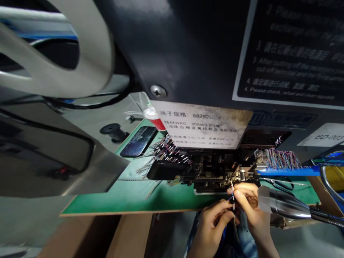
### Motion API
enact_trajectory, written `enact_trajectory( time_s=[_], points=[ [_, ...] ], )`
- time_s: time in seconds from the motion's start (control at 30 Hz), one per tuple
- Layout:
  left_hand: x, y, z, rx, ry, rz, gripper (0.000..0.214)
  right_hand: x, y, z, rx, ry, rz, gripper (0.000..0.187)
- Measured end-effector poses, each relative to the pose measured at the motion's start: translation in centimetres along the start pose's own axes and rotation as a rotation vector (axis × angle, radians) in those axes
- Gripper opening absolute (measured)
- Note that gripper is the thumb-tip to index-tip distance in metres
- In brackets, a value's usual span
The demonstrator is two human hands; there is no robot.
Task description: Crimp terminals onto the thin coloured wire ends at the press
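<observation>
At the near edge of the green mat [139, 200], just short of the crimping machine [212, 172], a thin wire bundle [232, 196] runs lengthwise upright, its frayed coloured tips pointing far. The left hand [211, 229] and right hand [249, 204] each hold a closed, pinching grip on it.

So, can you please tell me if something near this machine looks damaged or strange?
The paper specification label on the dark machine housing looks odd: it is grimy, with heavy dark staining at its right end, where some printing is hard to read.
</observation>
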State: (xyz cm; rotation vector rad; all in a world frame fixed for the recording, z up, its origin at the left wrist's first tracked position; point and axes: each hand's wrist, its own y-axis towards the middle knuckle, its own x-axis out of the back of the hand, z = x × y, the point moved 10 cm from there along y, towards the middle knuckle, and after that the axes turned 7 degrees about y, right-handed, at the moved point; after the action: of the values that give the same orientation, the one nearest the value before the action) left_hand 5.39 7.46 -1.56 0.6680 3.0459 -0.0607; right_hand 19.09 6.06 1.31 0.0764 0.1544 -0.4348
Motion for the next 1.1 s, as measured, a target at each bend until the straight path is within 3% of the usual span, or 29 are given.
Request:
enact_trajectory(
  time_s=[0.6, 0.73, 0.8, 0.9, 1.1],
  points=[
    [0.5, -0.1, -0.4, 0.028, -0.049, -0.004, 0.048, -0.9, 0.0, 0.0, -0.04, -0.061, 0.046, 0.033],
    [0.5, -1.1, 0.3, 0.162, -0.19, 0.099, 0.051, -0.7, -0.2, 2.5, 0.187, -0.187, 0.08, 0.023],
    [0.6, -1.8, 1.0, 0.248, -0.254, 0.145, 0.053, -1.0, -0.4, 2.7, 0.238, -0.19, 0.169, 0.022],
    [0.4, -2.2, 1.5, 0.313, -0.317, 0.205, 0.051, -1.2, -0.4, 0.9, 0.124, -0.112, 0.255, 0.022],
    [-0.3, -0.3, 0.8, 0.211, -0.272, 0.191, 0.045, 0.0, -0.1, -0.5, 0.039, -0.077, 0.084, 0.025]
  ],
)
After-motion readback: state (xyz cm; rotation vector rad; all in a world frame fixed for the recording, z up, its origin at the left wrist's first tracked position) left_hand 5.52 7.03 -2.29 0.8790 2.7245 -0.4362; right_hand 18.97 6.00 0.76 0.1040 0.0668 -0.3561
